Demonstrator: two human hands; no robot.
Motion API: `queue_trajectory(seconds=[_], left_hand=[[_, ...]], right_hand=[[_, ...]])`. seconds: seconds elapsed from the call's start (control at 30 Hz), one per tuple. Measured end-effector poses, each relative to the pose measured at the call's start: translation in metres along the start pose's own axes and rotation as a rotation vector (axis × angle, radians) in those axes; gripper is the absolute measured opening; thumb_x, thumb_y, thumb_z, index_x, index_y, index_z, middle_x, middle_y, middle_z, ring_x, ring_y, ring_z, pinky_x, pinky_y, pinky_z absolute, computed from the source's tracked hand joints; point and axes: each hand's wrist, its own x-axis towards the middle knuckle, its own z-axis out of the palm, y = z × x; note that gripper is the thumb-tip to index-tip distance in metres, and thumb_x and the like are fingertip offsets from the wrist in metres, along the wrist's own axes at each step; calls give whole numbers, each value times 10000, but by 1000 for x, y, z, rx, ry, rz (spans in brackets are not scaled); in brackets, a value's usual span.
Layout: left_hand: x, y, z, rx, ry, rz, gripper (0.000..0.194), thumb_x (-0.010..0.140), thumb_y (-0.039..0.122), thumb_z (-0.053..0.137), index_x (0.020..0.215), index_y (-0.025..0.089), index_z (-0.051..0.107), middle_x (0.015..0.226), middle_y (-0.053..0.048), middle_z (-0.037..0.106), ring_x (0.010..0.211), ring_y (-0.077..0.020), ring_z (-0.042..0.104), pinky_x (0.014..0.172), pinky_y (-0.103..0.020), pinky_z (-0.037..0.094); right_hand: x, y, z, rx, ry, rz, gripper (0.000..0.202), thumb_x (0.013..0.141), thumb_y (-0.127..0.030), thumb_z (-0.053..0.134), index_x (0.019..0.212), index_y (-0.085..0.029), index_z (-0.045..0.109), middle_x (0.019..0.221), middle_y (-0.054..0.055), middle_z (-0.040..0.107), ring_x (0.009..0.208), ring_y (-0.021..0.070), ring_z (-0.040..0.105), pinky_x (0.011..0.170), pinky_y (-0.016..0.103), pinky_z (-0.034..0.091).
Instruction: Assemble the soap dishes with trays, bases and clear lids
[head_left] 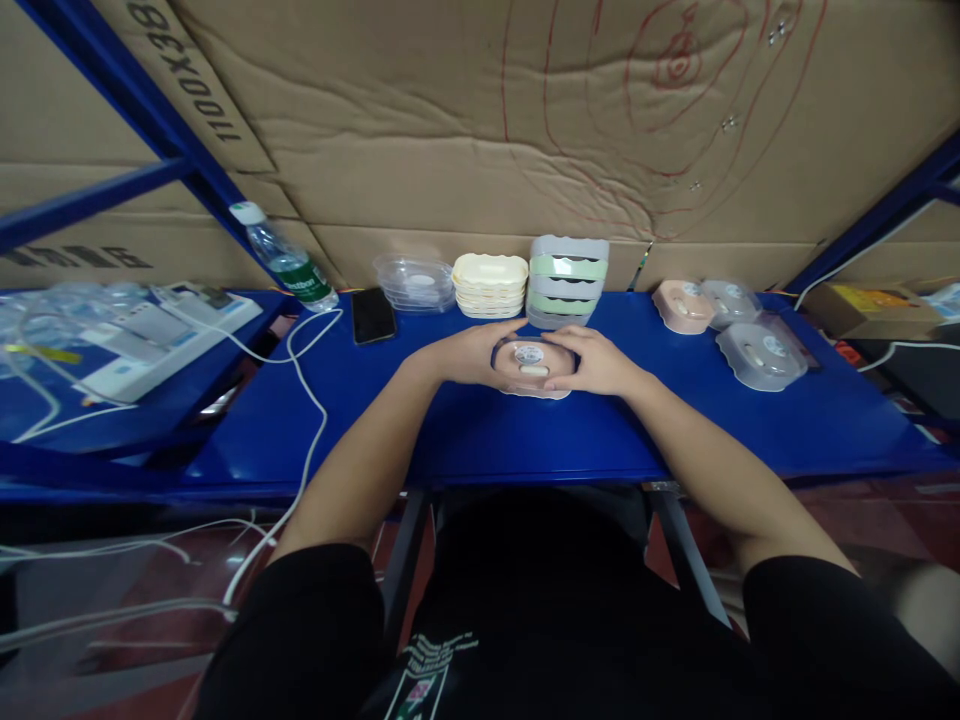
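Observation:
A pink box with a clear lid (534,370) and a round white label is between my hands at the middle of the blue table. My left hand (480,354) wraps round its left side. Round the right side curves my right hand (596,362), its fingers pressed on the lid's edge. Just behind stand a stack of grey and green trays (568,280), a stack of cream trays (490,285) and a stack of clear lids (415,283).
Further right on the table (450,440) sit a pink lidded box (684,306) and two clear-lidded boxes (761,356). At the left are a black phone (373,316), a water bottle (292,265) and white cables (319,400). Cardboard (420,120) rises behind.

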Motion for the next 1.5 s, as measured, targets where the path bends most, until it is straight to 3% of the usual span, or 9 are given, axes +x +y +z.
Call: queue_trajectory(seconds=[0.23, 0.57, 0.73, 0.9, 1.0, 1.17, 1.3, 1.4, 1.5], left_hand=[[-1, -18, 5, 22, 62, 7, 1036, 547, 513, 1069, 1506, 336, 716, 1435, -122, 800, 1272, -406, 800, 1061, -533, 679], [2, -5, 5, 26, 22, -2, 920, 662, 555, 1033, 1501, 352, 715, 1376, -105, 824, 1177, -376, 830, 990, -488, 696], [0, -15, 5, 46, 50, -31, 881, 563, 581, 1052, 1366, 341, 782, 1330, -93, 841, 1175, -369, 822, 1031, -496, 666], [-1, -21, 7, 127, -3, -48, 907, 619, 563, 1011, 1450, 314, 745, 1418, -110, 805, 1270, -366, 790, 1082, -496, 640], [3, -23, 13, 94, -19, -14, 955, 613, 536, 1020, 1494, 326, 714, 1439, -119, 793, 1282, -371, 784, 1092, -515, 635], [5, -30, 24, 109, 28, -67, 1112, 553, 594, 1056, 1551, 290, 672, 1549, -168, 727, 1386, -418, 727, 1146, -549, 602], [1, -31, 23, 188, -16, -170, 1156, 652, 627, 1010, 1652, 240, 579, 1626, -211, 661, 1435, -421, 693, 1195, -555, 548], [-1, -31, 20, 242, -50, -217, 1091, 738, 652, 950, 1663, 216, 571, 1606, -215, 677, 1431, -403, 695, 1194, -526, 535], [-1, -33, 19, 262, -45, -189, 985, 773, 662, 919, 1611, 234, 628, 1561, -189, 718, 1422, -383, 697, 1186, -493, 529]], right_hand=[[-1, -3, -8, 52, -67, 33, 1113, 698, -877, 908, 1582, -238, 686, 1401, 177, 734, 1302, 444, 720, 1155, 651, 584], [-2, 3, -6, 43, -90, 45, 1063, 765, -863, 862, 1616, -263, 653, 1438, 162, 720, 1337, 437, 707, 1163, 638, 587], [-1, 0, -8, 50, -115, 71, 1133, 733, -872, 880, 1618, -203, 653, 1454, 200, 708, 1343, 459, 707, 1180, 653, 572], [-1, -6, -10, 51, -76, -11, 1182, 754, -874, 866, 1697, -229, 562, 1621, 210, 633, 1500, 475, 608, 1265, 675, 492], [0, -13, -8, 76, -49, -137, 970, 924, -798, 756, 1713, -279, 537, 1732, 166, 564, 1604, 426, 526, 1314, 672, 432], [3, -19, -10, 112, -84, -222, 508, 1058, -578, 658, 1453, -284, 781, 1531, 115, 755, 1486, 352, 668, 1273, 611, 507], [-4, -12, -37, 15, -106, -56, 446, 944, -527, 775, 1311, -284, 845, 1439, 93, 802, 1328, 373, 757, 1175, 595, 590], [-22, -1, -71, -199, -121, 250, 413, 858, -490, 828, 1233, -318, 850, 1322, 68, 828, 1216, 390, 778, 1082, 575, 629], [-44, 15, -106, -366, -150, 563, 390, 845, -492, 815, 1149, -247, 830, 1219, 144, 829, 1140, 446, 781, 993, 601, 630]])
